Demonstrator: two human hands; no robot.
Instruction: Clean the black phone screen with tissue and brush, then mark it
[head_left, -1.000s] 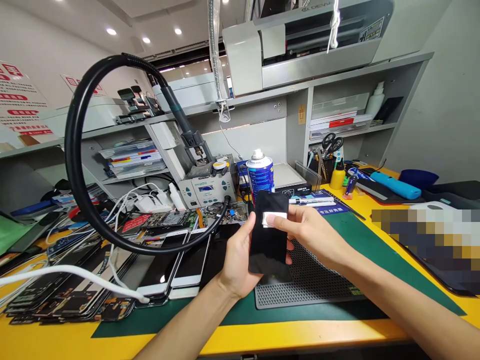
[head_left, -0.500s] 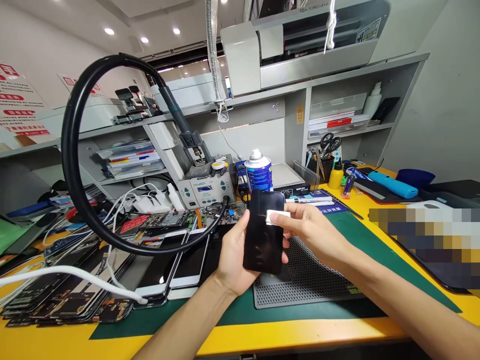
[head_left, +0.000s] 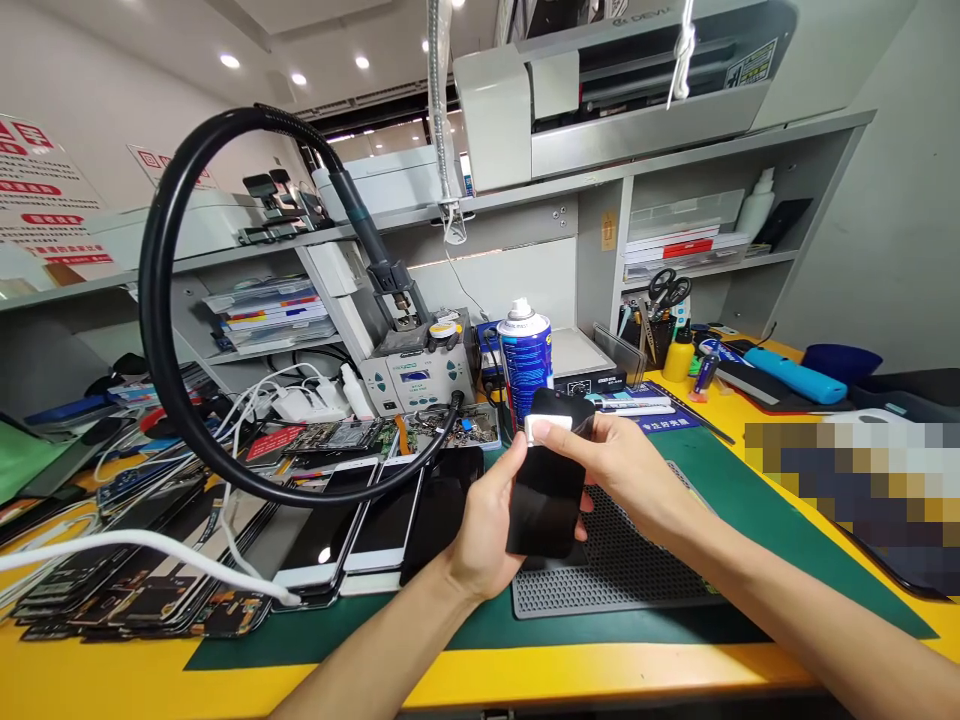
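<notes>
Tilted up over the mat, a black smartphone rests in my left hand. The thumb lies along its left edge and fingertips show at its right edge. My right hand pinches a small white folded wipe, pressed against the upper part of the phone's dark glass. The right thumb is on top of the wipe; the other fingers are partly hidden beside and behind the phone. Below the phone lies a grey perforated pad on a green mat.
Several phones and bare screens lie at left, with a white cable across them. A black hose loops up from a grey hot-air station. Behind the phone stands a blue spray can; a yellow bottle is at right.
My right hand has slid the wipe left across the upper glass, close to the left thumb. Both hands and the phone appear slightly further right, as the whole view has shifted.
</notes>
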